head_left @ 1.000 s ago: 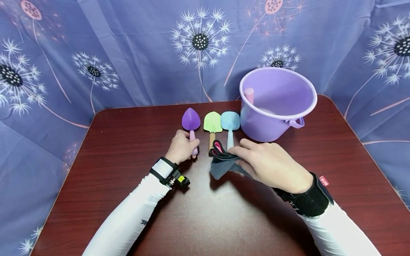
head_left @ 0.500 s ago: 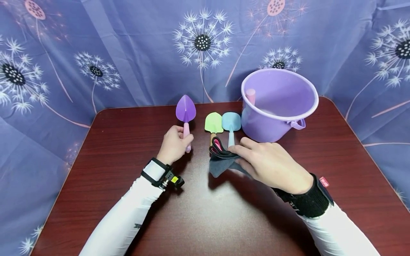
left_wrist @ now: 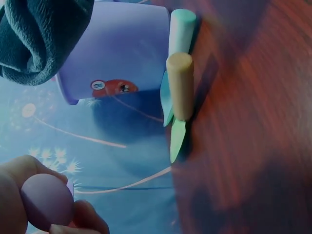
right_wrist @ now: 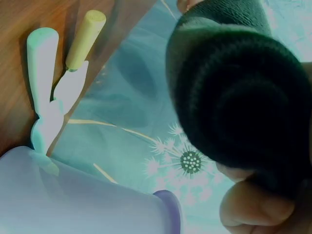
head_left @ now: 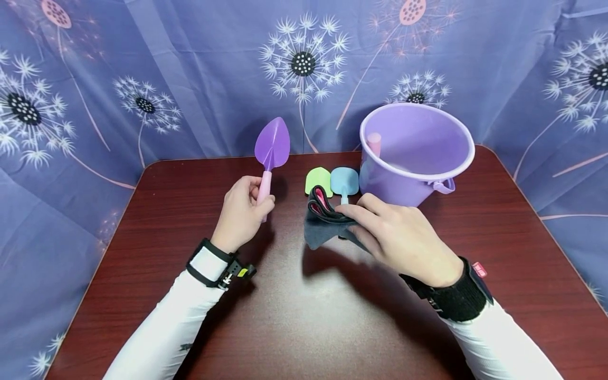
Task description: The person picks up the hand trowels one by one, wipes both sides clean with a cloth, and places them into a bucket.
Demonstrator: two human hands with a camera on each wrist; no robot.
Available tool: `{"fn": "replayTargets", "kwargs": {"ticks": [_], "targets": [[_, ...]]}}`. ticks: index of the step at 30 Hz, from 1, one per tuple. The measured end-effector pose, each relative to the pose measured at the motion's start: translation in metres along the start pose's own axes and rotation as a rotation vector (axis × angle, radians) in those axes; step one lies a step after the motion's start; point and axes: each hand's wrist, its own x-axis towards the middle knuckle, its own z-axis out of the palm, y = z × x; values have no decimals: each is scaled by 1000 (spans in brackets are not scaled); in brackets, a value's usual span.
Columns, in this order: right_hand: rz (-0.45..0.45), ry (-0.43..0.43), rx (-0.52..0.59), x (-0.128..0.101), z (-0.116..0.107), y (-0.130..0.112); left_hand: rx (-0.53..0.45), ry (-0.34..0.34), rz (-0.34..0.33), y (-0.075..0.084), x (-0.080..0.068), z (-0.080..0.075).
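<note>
My left hand [head_left: 242,211] grips the pink handle of a purple trowel [head_left: 273,142], lifted off the table with its blade tilted up. The round handle end [left_wrist: 47,202] faces the left wrist view. A folded dark grey cloth [head_left: 323,229], with black edging and pink inside, is pinched by my right hand [head_left: 404,237] above the table. In the head view, the cloth partly hides a green trowel [head_left: 317,178] and a light blue shovel [head_left: 344,181] lying side by side. The green one's wooden handle [left_wrist: 180,87] appears in the left wrist view.
A purple bucket [head_left: 394,184] stands at the back right, its handle [head_left: 444,186] hanging on the right side. A pink handle [head_left: 373,143] leans inside it. Behind the dark red wooden table [head_left: 304,327] hangs a blue curtain [head_left: 209,79] printed with dandelions.
My left hand has raised the purple trowel off the table and drawn it left and nearer to me. The cloth in my right hand has shifted slightly upward.
</note>
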Motion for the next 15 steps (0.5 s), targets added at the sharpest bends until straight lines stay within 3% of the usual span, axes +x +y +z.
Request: {"fn": "replayTargets", "kwargs": {"ticks": [7,15], "targets": [[-5,74,-1,5,2,0,72,28,102,8,-10,-14],[-59,201,14,16,7,0,88,27,191,21,-21,-22]]}}
